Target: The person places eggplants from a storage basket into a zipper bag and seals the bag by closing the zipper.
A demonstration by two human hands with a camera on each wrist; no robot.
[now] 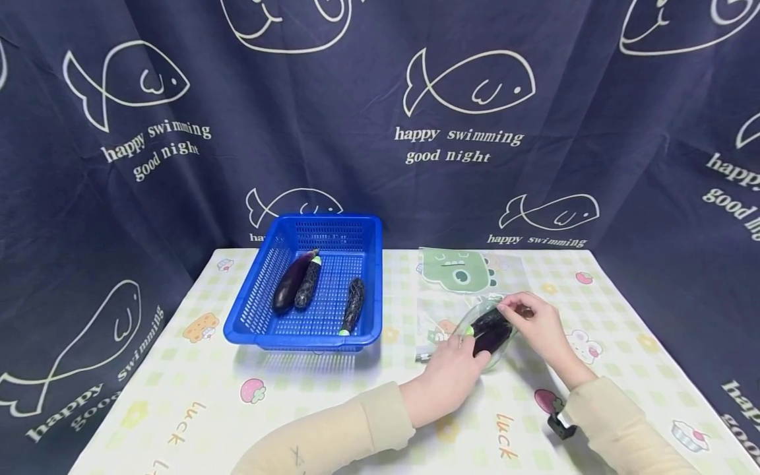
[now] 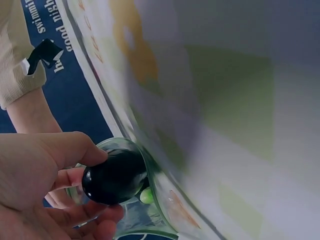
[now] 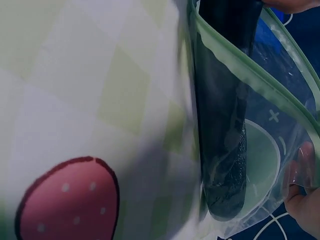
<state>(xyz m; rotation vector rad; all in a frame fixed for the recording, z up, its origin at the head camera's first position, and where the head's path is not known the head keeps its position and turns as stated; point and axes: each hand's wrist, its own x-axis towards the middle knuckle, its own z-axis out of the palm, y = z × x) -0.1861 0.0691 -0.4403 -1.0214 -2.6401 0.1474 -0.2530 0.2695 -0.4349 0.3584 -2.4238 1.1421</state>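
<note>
My left hand [image 1: 452,373] grips a glossy dark eggplant [image 2: 117,175] by its rounded end, thumb on one side and fingers on the other. The eggplant stands in the mouth of a clear zip bag [image 3: 250,70] with a green edge. Inside the bag, beside the eggplant, lies a dark bumpy vegetable [image 3: 227,195] with a pale green end [image 2: 146,196]. My right hand [image 1: 537,323] pinches the bag's far side between thumb and fingers, and the mouth gapes wide.
To the left stands a blue perforated basket [image 1: 237,330], holding an eggplant [image 1: 291,284] and two dark bumpy vegetables [image 1: 309,284]. Flat on the table behind my hands is printed clear packaging with a green cartoon [image 1: 460,270]. A patterned cloth [image 1: 196,396] covers the table; a dark curtain [image 1: 356,119] hangs behind.
</note>
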